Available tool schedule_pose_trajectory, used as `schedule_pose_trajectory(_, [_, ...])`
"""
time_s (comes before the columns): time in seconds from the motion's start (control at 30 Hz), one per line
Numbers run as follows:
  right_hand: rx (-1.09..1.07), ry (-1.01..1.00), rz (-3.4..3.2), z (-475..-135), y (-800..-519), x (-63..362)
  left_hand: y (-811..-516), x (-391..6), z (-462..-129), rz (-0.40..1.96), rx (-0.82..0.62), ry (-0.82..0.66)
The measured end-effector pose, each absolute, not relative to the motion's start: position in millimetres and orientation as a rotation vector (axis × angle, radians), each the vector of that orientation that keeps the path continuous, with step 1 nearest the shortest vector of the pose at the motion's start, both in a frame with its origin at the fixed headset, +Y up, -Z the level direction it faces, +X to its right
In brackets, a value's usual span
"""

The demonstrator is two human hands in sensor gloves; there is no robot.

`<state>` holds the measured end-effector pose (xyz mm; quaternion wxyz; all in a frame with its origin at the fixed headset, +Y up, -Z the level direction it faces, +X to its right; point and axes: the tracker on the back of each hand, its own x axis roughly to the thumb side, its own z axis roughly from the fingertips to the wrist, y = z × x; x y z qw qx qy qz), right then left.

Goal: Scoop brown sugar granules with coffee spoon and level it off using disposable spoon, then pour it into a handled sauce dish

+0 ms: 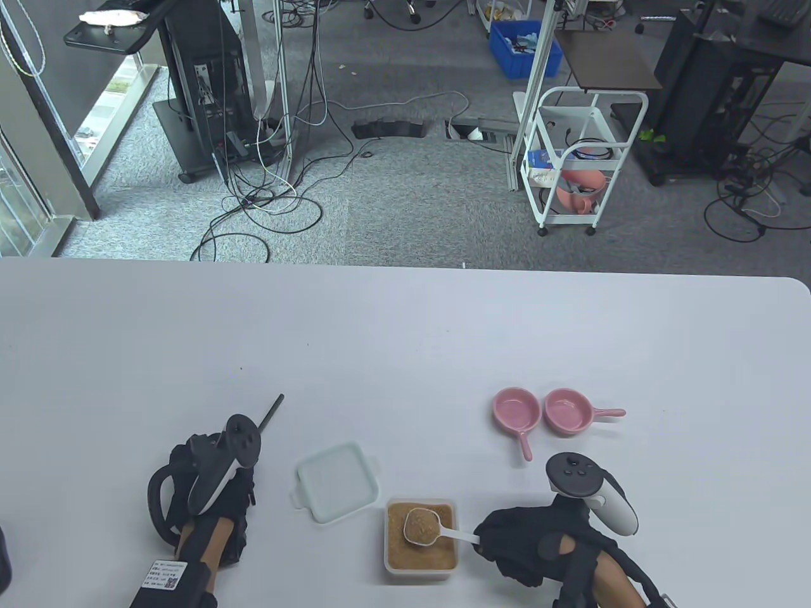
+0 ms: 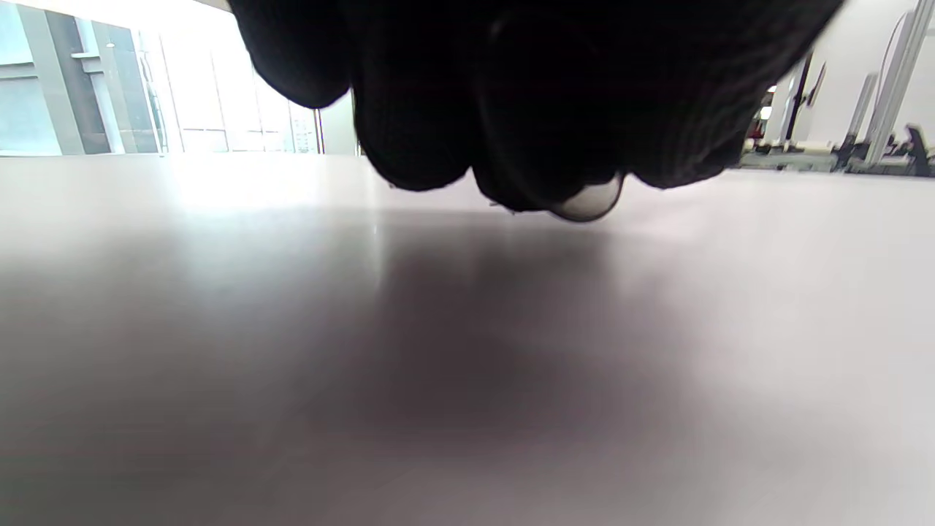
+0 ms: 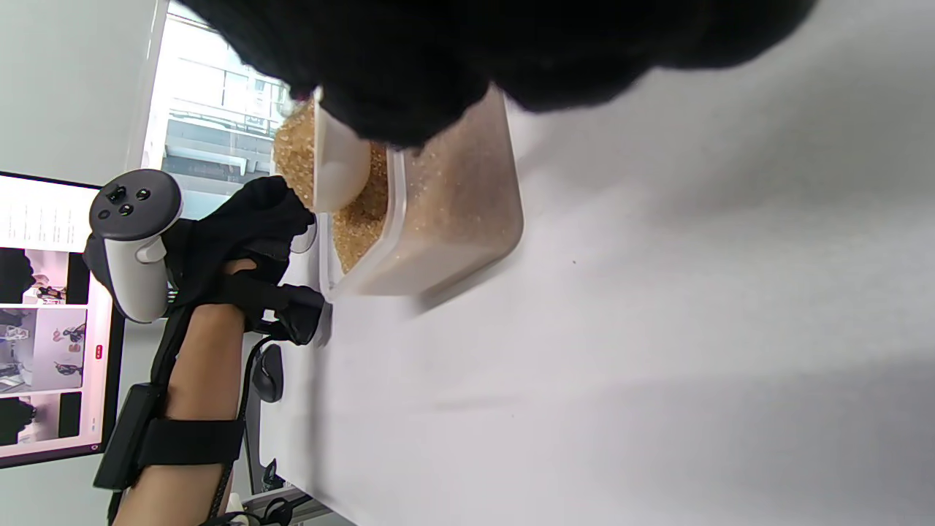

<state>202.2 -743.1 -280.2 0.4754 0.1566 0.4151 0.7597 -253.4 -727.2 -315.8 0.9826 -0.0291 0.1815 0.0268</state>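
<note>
White table (image 1: 405, 342) in foreground, rounded far-right corner. Floor beyond: grey carpet (image 1: 405, 209), loose black cables (image 1: 266, 209) across it. White wheeled trolley (image 1: 580, 164) at right, w/ pink items on lower shelf. Blue crate (image 1: 523, 41) at rear. Black equipment stand (image 1: 203, 88) at left, beside window (image 1: 25, 190) admitting daylight.
</note>
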Motion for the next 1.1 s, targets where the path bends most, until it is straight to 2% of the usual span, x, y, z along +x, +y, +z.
schedule_pose_trajectory(0.17, [0.376, 1.02, 1.84, -280.7, -743.2, 204.4, -704.7, -238.1, -306.6, 0.222, 0.021, 0.239])
schedule_pose_trajectory(0.33, [0.366, 1.021, 1.833, -281.4, -743.2, 206.5, -684.4, -211.3, -290.3, 0.374, 0.06, 0.044])
schedule_pose_trajectory(0.5, [0.363, 1.031, 1.808, -281.4, -742.7, 206.9, -673.7, -177.3, -269.7, 0.525, 0.003, -0.32])
schedule_pose_trajectory(0.6, [0.363, 1.04, 1.79, -281.1, -742.4, 206.6, -675.1, -156.0, -259.1, 0.498, -0.051, -0.449])
schedule_pose_trajectory(0.77, [0.369, 1.046, 1.779, -281.0, -742.0, 206.5, -680.4, -127.9, -244.4, 0.36, -0.111, -0.571])
schedule_pose_trajectory(1.1, [0.373, 1.061, 1.766, -280.8, -742.5, 206.4, -692.4, -117.6, -243.0, 0.287, -0.167, -0.592])
